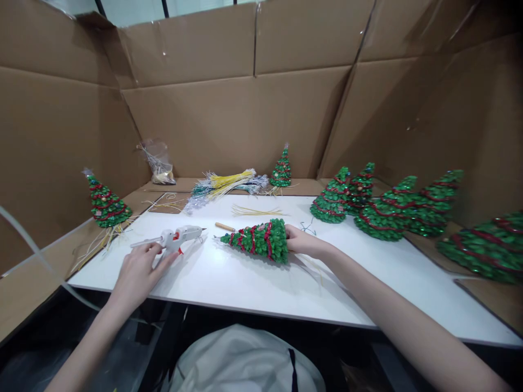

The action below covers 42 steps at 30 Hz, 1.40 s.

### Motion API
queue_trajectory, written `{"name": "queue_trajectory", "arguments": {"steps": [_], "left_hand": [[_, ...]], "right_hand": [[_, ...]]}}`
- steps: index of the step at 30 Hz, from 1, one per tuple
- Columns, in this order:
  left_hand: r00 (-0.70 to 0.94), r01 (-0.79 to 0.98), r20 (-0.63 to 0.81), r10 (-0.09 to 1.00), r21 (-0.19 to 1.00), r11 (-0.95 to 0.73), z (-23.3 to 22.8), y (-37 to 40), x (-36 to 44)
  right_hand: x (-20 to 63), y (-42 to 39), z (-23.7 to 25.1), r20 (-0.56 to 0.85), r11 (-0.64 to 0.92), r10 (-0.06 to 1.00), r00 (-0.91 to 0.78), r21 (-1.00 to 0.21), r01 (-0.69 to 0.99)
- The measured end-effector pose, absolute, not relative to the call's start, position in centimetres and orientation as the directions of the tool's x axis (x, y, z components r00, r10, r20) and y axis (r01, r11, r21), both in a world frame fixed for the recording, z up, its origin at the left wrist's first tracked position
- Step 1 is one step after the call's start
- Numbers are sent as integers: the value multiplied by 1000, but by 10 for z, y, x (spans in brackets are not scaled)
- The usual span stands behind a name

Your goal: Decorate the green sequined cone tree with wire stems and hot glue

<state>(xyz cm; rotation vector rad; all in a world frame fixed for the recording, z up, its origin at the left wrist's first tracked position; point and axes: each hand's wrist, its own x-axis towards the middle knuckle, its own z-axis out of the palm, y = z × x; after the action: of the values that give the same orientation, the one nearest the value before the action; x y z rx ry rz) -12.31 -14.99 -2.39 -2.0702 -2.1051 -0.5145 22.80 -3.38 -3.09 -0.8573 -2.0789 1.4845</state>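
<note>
My left hand (139, 268) is at the white hot glue gun (180, 235), thumb and fingers closed around its rear and handle. Its nozzle points right, and a red trigger shows beneath the body. My right hand (304, 241) grips a small green Christmas tree (257, 240) by its base, with some fingertips hidden at the underside. The tree lies on its side just above or on the white table, its tip pointing left toward the nozzle. Red garland winds around it. Pale wires trail from its base below my right wrist.
Decorated trees stand at left (107, 201), at the back (281, 169) and, several together, at right (384, 212). Bundles of yellow and white wires (229, 182) lie behind. A wooden stick (224, 227) rests near the tree. Cardboard walls (229, 120) surround the white table (229, 283).
</note>
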Motion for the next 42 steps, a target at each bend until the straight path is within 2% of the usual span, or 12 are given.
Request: {"name": "queue_trajectory", "arguments": {"steps": [3, 6, 11, 16, 21, 26, 31, 33, 42], "left_hand": [[-72, 995, 466, 882, 92, 33, -16, -166, -123], [-57, 987, 551, 833, 158, -37, -10, -181, -115], [150, 849, 522, 840, 368, -380, -13, -182, -85], [264, 699, 502, 823, 488, -522, -9, -146, -44], [273, 600, 496, 824, 582, -549, -1, -99, -4], [311, 508, 499, 809, 632, -585, -11, -62, 14], [363, 327, 337, 869, 827, -457, -29, -50, 6], [382, 270, 297, 875, 870, -413, -34, -48, 2], [436, 231, 281, 855, 883, -408, -43, -48, 1]], "right_hand": [[228, -33, -32, 9, 237, 702, -712, -946, 222], [228, -33, -31, 5, 233, 701, -713, -947, 222], [228, -34, -32, 4, 239, 702, -713, -943, 230], [227, -34, -31, 18, 240, 699, -715, -948, 210], [228, -34, -31, 40, 253, 694, -719, -948, 192], [228, -31, -35, 62, 270, 677, -734, -948, 169], [229, -30, -37, 68, 271, 677, -733, -949, 163], [230, -30, -38, 58, 265, 684, -727, -948, 174], [228, -30, -36, 53, 277, 678, -733, -942, 188]]}}
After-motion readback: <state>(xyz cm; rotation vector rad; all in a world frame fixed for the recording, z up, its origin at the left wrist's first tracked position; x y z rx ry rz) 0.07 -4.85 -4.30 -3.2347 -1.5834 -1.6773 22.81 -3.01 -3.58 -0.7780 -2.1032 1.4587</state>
